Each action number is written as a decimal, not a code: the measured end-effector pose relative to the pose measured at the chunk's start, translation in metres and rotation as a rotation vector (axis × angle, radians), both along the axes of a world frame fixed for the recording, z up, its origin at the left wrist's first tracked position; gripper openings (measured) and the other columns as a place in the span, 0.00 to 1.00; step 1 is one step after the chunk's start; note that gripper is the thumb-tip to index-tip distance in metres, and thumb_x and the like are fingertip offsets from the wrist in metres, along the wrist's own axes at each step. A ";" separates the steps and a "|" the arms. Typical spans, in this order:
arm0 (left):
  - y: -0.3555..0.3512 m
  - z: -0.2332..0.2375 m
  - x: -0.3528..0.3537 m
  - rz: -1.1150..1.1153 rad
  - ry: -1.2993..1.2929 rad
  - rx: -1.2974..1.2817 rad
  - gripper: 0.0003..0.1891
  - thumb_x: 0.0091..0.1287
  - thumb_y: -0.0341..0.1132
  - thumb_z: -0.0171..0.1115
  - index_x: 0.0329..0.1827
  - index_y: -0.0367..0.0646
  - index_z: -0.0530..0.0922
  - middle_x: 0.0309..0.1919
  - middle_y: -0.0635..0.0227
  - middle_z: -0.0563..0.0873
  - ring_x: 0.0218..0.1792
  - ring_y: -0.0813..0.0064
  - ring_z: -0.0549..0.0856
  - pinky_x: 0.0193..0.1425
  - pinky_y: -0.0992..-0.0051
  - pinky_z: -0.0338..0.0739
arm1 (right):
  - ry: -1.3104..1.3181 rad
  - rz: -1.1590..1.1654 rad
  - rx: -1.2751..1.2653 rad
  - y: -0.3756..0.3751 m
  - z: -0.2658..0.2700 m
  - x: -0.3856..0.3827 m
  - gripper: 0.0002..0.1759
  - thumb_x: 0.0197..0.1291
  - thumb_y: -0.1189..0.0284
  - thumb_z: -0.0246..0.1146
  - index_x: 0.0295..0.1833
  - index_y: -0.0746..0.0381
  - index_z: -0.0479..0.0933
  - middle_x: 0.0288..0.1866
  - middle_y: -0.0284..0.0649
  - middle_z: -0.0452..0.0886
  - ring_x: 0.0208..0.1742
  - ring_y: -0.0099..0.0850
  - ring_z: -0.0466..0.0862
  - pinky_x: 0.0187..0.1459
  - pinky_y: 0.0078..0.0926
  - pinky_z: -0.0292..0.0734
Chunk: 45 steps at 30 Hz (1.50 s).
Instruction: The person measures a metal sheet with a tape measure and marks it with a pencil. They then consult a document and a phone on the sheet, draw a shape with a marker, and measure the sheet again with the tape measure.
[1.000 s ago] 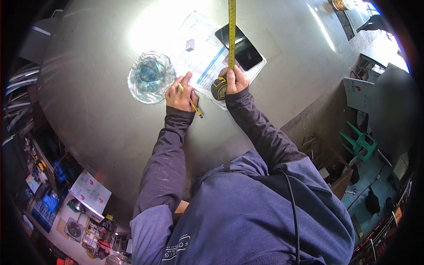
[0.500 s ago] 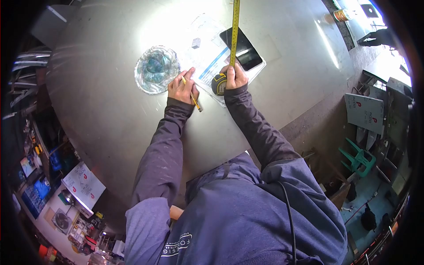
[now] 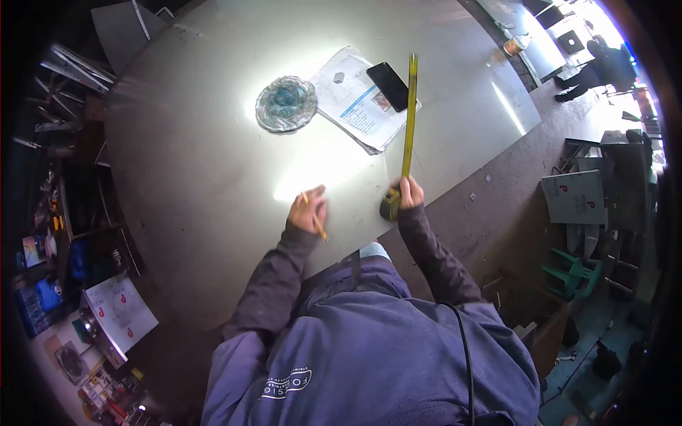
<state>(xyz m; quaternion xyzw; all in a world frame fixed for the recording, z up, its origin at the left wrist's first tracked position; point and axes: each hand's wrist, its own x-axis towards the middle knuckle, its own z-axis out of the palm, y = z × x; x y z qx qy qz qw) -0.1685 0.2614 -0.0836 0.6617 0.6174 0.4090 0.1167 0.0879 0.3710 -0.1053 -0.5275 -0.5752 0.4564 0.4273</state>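
Observation:
My left hand (image 3: 308, 211) is over the metal sheet, its fingers around a yellow pencil (image 3: 320, 228). My right hand (image 3: 410, 193) grips a black and yellow tape measure (image 3: 390, 202) near the sheet's front edge. The yellow blade (image 3: 410, 121) extends away from me, passing beside the phone and over the right edge of the papers. Printed papers (image 3: 362, 117) lie beyond my hands, with a black phone (image 3: 389, 86) on their upper right part. Left of the papers sits a round, shiny, plastic-wrapped bundle (image 3: 286, 104).
The large metal sheet (image 3: 206, 142) has its right edge beside my right arm. A green plastic stool (image 3: 574, 272) and printed panels (image 3: 574, 197) stand on the right. A person (image 3: 604, 69) is at the upper right. Cluttered shelving lines the left.
Both hands have moved back toward my body, away from the papers, with the pencil and tape measure still held. The blade's far end now shows. The camera view has shifted.

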 end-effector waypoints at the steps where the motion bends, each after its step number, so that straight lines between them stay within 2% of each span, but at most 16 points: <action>1: -0.029 0.002 -0.003 -0.009 -0.029 0.009 0.09 0.59 0.24 0.63 0.42 0.40 0.76 0.51 0.56 0.84 0.50 0.53 0.82 0.53 0.61 0.77 | 0.012 0.007 -0.026 -0.030 0.002 0.008 0.17 0.71 0.68 0.50 0.33 0.66 0.76 0.24 0.39 0.80 0.26 0.27 0.79 0.32 0.26 0.73; 4: -0.114 0.005 -0.020 -0.003 -0.120 -0.009 0.08 0.58 0.24 0.63 0.40 0.41 0.76 0.50 0.58 0.85 0.48 0.55 0.83 0.53 0.62 0.78 | 0.044 0.049 -0.123 -0.119 -0.018 0.028 0.21 0.75 0.62 0.48 0.35 0.66 0.75 0.27 0.37 0.78 0.28 0.25 0.78 0.33 0.22 0.73; 8: -0.204 0.011 -0.050 0.080 -0.202 -0.049 0.09 0.57 0.23 0.64 0.39 0.41 0.76 0.49 0.59 0.85 0.47 0.55 0.83 0.52 0.62 0.78 | 0.117 0.071 -0.137 -0.215 -0.001 0.008 0.20 0.75 0.62 0.48 0.36 0.66 0.74 0.29 0.37 0.78 0.29 0.24 0.78 0.33 0.22 0.73; 12: -0.259 0.011 -0.093 0.146 0.074 -0.072 0.11 0.55 0.24 0.64 0.40 0.42 0.76 0.54 0.62 0.84 0.55 0.56 0.80 0.57 0.59 0.74 | 0.172 0.168 -0.232 -0.280 0.007 -0.013 0.18 0.76 0.62 0.48 0.39 0.65 0.73 0.29 0.36 0.77 0.29 0.23 0.77 0.33 0.20 0.73; 14: -0.281 0.000 -0.125 0.327 0.257 -0.075 0.11 0.58 0.30 0.64 0.43 0.42 0.76 0.61 0.61 0.80 0.62 0.53 0.75 0.62 0.55 0.70 | 0.167 0.197 -0.242 -0.302 0.032 -0.024 0.18 0.76 0.62 0.48 0.39 0.65 0.73 0.29 0.36 0.78 0.28 0.22 0.77 0.32 0.20 0.74; 16: -0.300 -0.010 -0.153 0.294 0.248 -0.048 0.11 0.59 0.32 0.64 0.44 0.42 0.76 0.63 0.61 0.78 0.64 0.52 0.73 0.64 0.54 0.69 | 0.185 0.171 -0.242 -0.317 0.052 -0.032 0.18 0.75 0.63 0.48 0.38 0.65 0.74 0.29 0.35 0.77 0.28 0.22 0.77 0.32 0.19 0.73; 27: -0.311 -0.026 -0.155 0.274 0.279 0.024 0.12 0.64 0.36 0.62 0.46 0.40 0.75 0.66 0.61 0.76 0.66 0.51 0.72 0.66 0.54 0.68 | 0.184 0.001 -0.137 -0.397 0.063 -0.020 0.18 0.75 0.62 0.49 0.38 0.65 0.73 0.28 0.38 0.78 0.27 0.24 0.79 0.30 0.21 0.75; 32: -0.307 -0.029 -0.159 0.277 0.295 0.015 0.10 0.62 0.36 0.64 0.43 0.43 0.77 0.61 0.60 0.80 0.64 0.51 0.74 0.65 0.56 0.70 | 0.408 -0.276 -0.251 -0.470 0.005 -0.006 0.17 0.74 0.61 0.50 0.39 0.65 0.72 0.28 0.39 0.77 0.25 0.26 0.78 0.28 0.24 0.78; 33: -0.303 -0.032 -0.162 0.246 0.302 0.015 0.10 0.62 0.36 0.64 0.43 0.43 0.77 0.61 0.60 0.80 0.64 0.51 0.74 0.65 0.56 0.70 | 0.299 -0.281 -0.174 -0.479 0.006 0.000 0.17 0.74 0.61 0.50 0.40 0.65 0.72 0.28 0.39 0.77 0.24 0.26 0.78 0.27 0.25 0.79; 35: -0.290 -0.035 -0.167 0.272 0.214 -0.022 0.09 0.62 0.36 0.63 0.43 0.43 0.77 0.58 0.59 0.82 0.57 0.53 0.79 0.61 0.58 0.74 | 0.344 -0.317 -0.259 -0.485 0.006 0.012 0.17 0.73 0.61 0.50 0.39 0.65 0.72 0.27 0.39 0.77 0.24 0.27 0.78 0.26 0.24 0.77; 36: -0.284 -0.032 -0.165 0.310 0.060 -0.163 0.08 0.65 0.34 0.63 0.43 0.42 0.77 0.55 0.57 0.84 0.54 0.57 0.81 0.60 0.62 0.75 | 0.369 -0.302 -0.264 -0.477 0.004 0.020 0.17 0.73 0.61 0.51 0.39 0.65 0.72 0.27 0.39 0.77 0.23 0.27 0.78 0.26 0.24 0.77; 38: -0.256 -0.022 -0.159 0.340 -0.031 -0.139 0.08 0.68 0.35 0.60 0.44 0.41 0.77 0.56 0.57 0.83 0.51 0.61 0.82 0.57 0.66 0.77 | 0.272 -0.273 -0.195 -0.441 0.006 0.037 0.18 0.73 0.60 0.50 0.39 0.65 0.72 0.27 0.39 0.77 0.23 0.27 0.78 0.26 0.25 0.77; 41: -0.205 0.014 -0.128 0.354 -0.185 -0.179 0.09 0.71 0.36 0.57 0.47 0.41 0.77 0.57 0.56 0.82 0.51 0.64 0.82 0.58 0.71 0.76 | 0.229 -0.269 -0.228 -0.382 0.018 0.058 0.19 0.73 0.58 0.49 0.38 0.64 0.71 0.26 0.40 0.77 0.23 0.28 0.78 0.25 0.29 0.78; 42: -0.173 0.004 -0.125 0.368 -0.191 -0.168 0.09 0.71 0.36 0.57 0.47 0.41 0.77 0.57 0.56 0.82 0.51 0.64 0.82 0.58 0.71 0.76 | 0.282 -0.269 -0.223 -0.352 0.020 0.064 0.19 0.73 0.58 0.49 0.38 0.64 0.71 0.26 0.40 0.77 0.23 0.28 0.78 0.26 0.29 0.79; 44: -0.140 -0.025 -0.115 0.237 -0.488 -0.039 0.11 0.73 0.36 0.54 0.51 0.40 0.77 0.55 0.57 0.83 0.53 0.65 0.81 0.60 0.73 0.75 | 0.281 -0.180 -0.191 -0.301 0.026 0.082 0.18 0.73 0.59 0.49 0.40 0.64 0.71 0.27 0.41 0.77 0.23 0.29 0.78 0.27 0.30 0.81; 45: -0.122 -0.021 -0.106 0.214 -0.409 -0.047 0.12 0.73 0.36 0.54 0.54 0.40 0.76 0.53 0.58 0.84 0.53 0.65 0.81 0.61 0.72 0.74 | 0.306 -0.186 -0.222 -0.280 0.039 0.082 0.18 0.74 0.59 0.49 0.40 0.64 0.71 0.29 0.41 0.77 0.23 0.29 0.79 0.28 0.31 0.82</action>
